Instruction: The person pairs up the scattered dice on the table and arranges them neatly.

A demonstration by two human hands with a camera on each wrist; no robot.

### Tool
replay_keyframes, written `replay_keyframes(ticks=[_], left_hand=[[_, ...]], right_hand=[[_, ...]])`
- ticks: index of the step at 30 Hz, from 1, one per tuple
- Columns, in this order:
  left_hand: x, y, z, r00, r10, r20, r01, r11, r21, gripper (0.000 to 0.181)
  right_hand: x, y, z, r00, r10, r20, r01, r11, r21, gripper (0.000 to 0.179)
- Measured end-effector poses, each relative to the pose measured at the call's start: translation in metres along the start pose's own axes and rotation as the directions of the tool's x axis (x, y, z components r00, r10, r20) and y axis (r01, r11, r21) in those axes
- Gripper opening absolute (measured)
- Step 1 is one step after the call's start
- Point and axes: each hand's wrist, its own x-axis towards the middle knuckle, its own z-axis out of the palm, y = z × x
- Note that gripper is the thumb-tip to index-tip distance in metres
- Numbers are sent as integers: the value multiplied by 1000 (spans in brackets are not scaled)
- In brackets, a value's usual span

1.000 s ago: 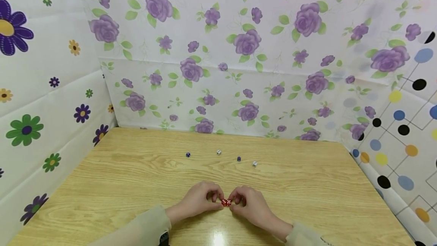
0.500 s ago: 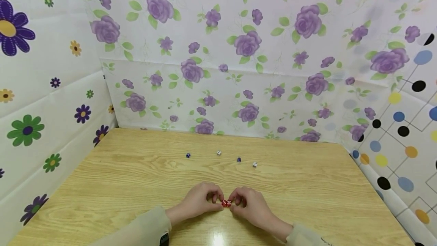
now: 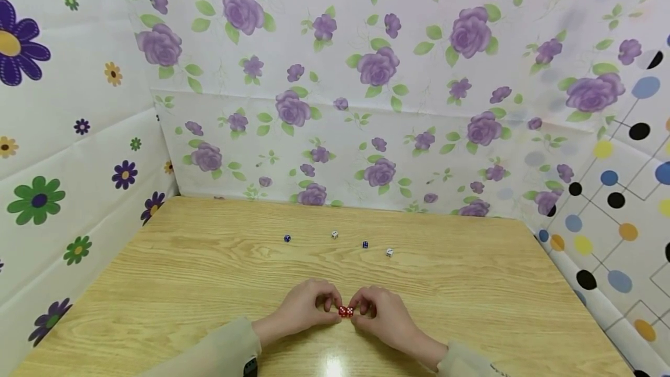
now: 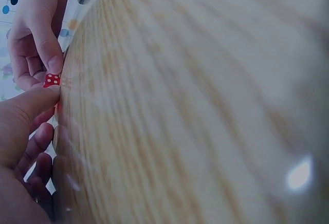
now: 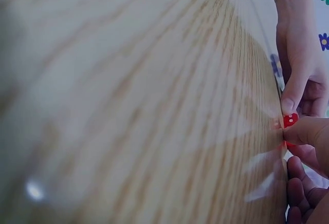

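Two red dice with white pips meet side by side near the front of the wooden table (image 3: pixel 209 272). My left hand (image 3: pixel 305 311) pinches the left red die (image 3: pixel 342 311) between thumb and forefinger. From the other side, my right hand (image 3: pixel 386 317) pinches the right red die (image 3: pixel 350 311) the same way. Both wrist views show a red die (image 4: pixel 52 79) down at the tabletop between the thumbs; fingers partly cover the pair there. The remaining fingers of each hand are curled.
Farther back lie a blue die (image 3: pixel 287 238), a white die (image 3: pixel 335 235), a second blue die (image 3: pixel 365 244) and a second white die (image 3: pixel 389 252), spaced apart. Patterned cloths (image 3: pixel 335 150) stand along the table's back and both sides.
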Motion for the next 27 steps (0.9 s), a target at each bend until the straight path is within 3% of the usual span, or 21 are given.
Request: replay_keyframes(ticks=[27], left_hand=[[1, -5, 2, 1000, 2, 3, -2, 999, -35, 13]], right_hand=[[0, 1, 0, 1000, -7, 7, 6, 1000, 19, 12]])
